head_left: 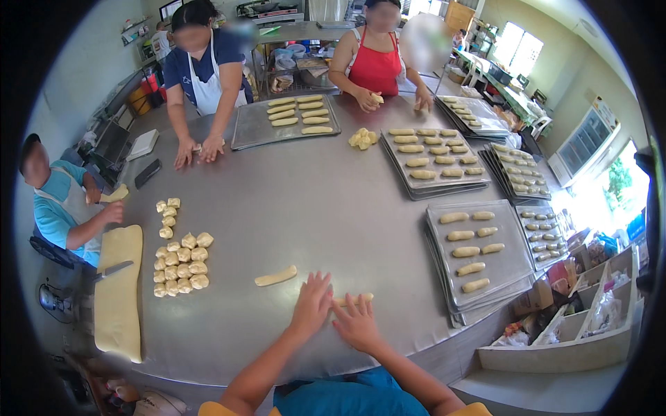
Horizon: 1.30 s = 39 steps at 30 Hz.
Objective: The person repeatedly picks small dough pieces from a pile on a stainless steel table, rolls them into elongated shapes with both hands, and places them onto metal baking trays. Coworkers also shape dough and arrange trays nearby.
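Note:
A short dough roll (362,299) lies on the steel table in front of me. My right hand (357,326) rests over it with fingers spread, covering part of it. Beside the roll's left end is my left hand (312,305), its fingers stretched out; whether it touches the dough I cannot tell. A longer finished-looking dough strip (276,276) lies just left of my hands. Farther left, several dough lumps (182,267) sit in rows.
Trays of dough rolls (454,281) are stacked at the right edge, with another tray (239,139) at the far side. A slab of dough (118,319) with a knife (114,270) on it lies at left. Three co-workers handle dough around the steel table (291,208).

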Motion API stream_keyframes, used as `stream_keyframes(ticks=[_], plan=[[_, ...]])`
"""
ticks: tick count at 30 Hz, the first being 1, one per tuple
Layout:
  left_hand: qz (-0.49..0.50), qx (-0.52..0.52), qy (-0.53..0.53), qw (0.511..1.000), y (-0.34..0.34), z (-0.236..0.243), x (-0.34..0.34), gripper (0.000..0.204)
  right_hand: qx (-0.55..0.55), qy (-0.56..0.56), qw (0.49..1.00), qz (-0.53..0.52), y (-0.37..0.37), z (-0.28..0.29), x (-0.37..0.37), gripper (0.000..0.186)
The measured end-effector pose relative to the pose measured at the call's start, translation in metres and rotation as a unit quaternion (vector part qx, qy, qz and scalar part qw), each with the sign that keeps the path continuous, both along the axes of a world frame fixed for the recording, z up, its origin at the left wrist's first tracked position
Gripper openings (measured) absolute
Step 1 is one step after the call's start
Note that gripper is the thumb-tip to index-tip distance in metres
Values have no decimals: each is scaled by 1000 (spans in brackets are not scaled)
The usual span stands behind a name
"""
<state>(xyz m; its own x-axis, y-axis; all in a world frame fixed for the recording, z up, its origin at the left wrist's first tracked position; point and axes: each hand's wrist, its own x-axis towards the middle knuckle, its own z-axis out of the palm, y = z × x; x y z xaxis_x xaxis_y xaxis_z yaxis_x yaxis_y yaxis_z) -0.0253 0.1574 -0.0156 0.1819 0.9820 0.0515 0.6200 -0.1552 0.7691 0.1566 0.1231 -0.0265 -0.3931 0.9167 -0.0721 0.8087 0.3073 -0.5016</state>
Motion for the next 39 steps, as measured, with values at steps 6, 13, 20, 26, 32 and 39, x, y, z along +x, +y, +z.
stream_keyframes(ticks=[6, 13, 20, 26, 32, 39], plan=[[-72, -19, -39, 996, -85, -23, 36, 55, -68, 210, 975, -27, -28, 14, 47, 64], [-5, 34, 219, 975, -29, -54, 59, 63, 29, 71, 997, -28, 17, -39, 20, 68], [83, 110, 281, 950, 142, -68, 57, 65, 116, -80, 984, -107, 183, -60, 4, 72], [121, 113, 245, 955, 211, -82, 49, 61, 128, -65, 980, -140, 260, -71, -1, 70], [33, 115, 236, 964, 110, -62, 39, 57, 64, -84, 992, -64, 156, -61, 12, 65], [-83, 107, 216, 967, -36, -42, 14, 52, 123, -13, 992, 21, 7, -41, 33, 65]])
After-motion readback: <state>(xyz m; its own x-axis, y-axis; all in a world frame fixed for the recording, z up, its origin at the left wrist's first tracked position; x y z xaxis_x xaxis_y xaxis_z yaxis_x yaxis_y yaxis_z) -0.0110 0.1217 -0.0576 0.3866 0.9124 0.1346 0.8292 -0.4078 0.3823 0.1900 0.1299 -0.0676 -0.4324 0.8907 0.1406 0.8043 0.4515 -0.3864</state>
